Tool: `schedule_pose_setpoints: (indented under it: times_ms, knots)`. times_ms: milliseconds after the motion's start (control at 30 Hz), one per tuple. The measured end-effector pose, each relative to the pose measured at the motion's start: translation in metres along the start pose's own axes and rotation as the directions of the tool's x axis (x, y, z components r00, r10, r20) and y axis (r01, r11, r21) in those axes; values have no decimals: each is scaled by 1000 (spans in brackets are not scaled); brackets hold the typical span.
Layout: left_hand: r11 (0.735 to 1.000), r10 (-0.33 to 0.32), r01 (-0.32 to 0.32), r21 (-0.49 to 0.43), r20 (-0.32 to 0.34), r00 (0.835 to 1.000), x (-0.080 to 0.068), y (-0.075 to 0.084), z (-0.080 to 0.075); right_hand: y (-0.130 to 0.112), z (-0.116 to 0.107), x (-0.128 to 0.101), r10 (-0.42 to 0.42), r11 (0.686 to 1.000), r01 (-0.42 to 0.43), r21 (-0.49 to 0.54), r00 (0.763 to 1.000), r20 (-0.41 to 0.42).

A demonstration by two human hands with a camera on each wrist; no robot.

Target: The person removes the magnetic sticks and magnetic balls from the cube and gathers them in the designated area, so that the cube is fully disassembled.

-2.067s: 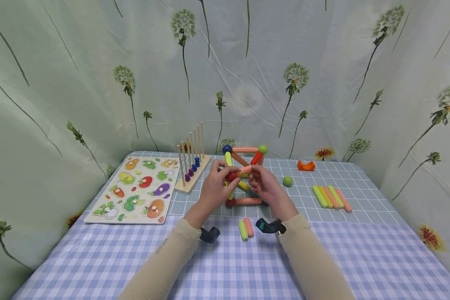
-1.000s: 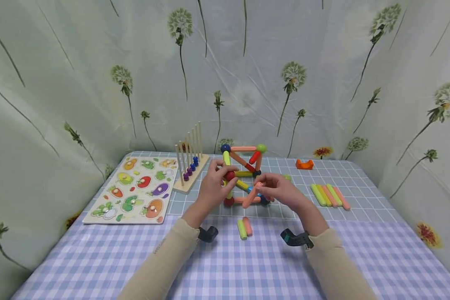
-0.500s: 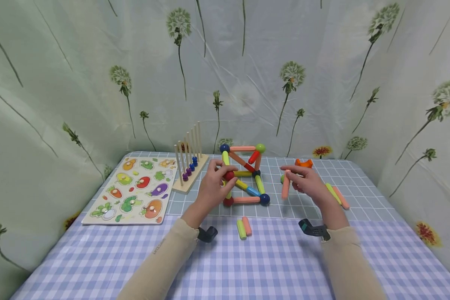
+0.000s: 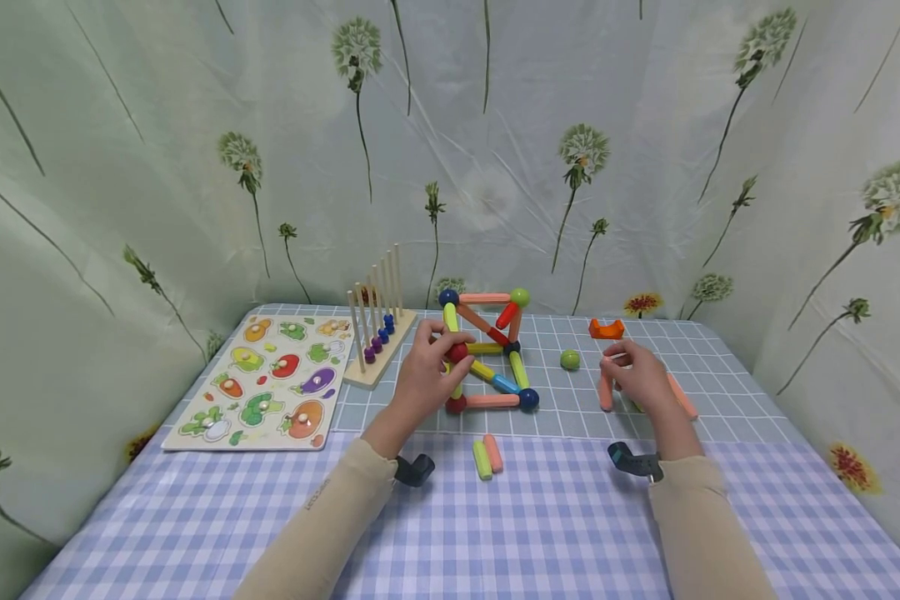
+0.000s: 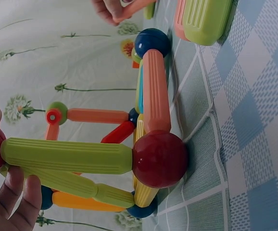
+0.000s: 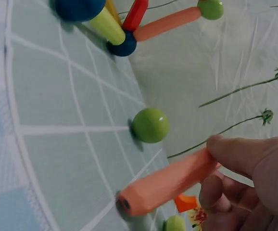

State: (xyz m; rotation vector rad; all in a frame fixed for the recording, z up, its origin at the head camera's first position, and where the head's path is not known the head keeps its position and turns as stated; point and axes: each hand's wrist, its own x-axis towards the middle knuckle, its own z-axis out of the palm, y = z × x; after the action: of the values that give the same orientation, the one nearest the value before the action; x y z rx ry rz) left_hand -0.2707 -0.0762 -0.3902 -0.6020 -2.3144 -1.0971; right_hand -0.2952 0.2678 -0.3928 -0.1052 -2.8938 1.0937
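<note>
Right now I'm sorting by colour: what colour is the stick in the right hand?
Orange stick, clearest in the right wrist view.

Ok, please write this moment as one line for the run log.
left hand: grips red ball on rod frame | right hand: pinches orange rod, lower end at table | green ball: loose

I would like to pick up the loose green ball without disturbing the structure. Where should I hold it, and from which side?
Pinch the green ball across its widest part, coming straight down from above. It is round and lies alone on the table, apart from the rod structure, so fingers fit on both sides.
</note>
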Motion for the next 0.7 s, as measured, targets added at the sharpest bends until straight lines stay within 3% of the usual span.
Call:
schedule_pose_setpoints:
  times_ms: [400,700]
  knots:
    - [1000,-7,7,-12,-3,1000,0,2,0,17,2,2,29,997,-32,-72,998,-49]
    - [1000,-3,3,-8,-1,1000,-1,2,0,29,6,6,-59,974,48,-221,997,-46]
